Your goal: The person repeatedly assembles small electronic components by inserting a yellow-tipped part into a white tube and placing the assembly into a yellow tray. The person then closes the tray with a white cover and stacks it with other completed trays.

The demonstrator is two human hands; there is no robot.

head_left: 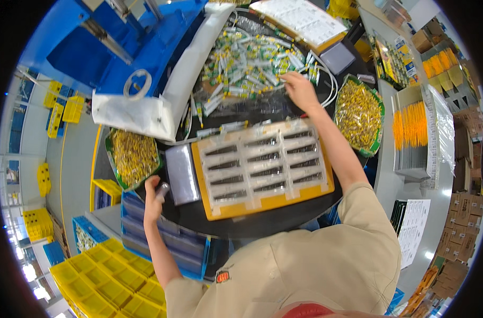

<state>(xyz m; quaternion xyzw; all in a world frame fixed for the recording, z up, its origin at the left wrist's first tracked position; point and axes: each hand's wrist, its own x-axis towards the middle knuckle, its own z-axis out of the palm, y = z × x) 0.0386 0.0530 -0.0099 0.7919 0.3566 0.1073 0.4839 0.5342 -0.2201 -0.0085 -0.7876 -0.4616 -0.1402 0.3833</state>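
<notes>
My left hand (152,200) is closed round a small greyish, shiny cylinder (162,190), beside the left green tray of small yellow-and-clear pieces (133,159). My right hand (301,91) reaches to the right edge of a heap of small white, green and yellow tubes (252,66). Its fingers are drawn together at the tubes; what lies between the tips is too small to make out. Between my arms lies a yellow-edged board (203,204) with rows of dark, pointed slots framed by clear tape. A flat stack of clear plastic sheets (181,175) is left of it.
Another green tray of yellow pieces (359,116) stands by my right forearm. A tape roll (137,85) and white wrap (133,114) are at the left, below a blue machine (109,47). Yellow crates (104,275) stand lower left. White cables (331,79) curve beside the heap.
</notes>
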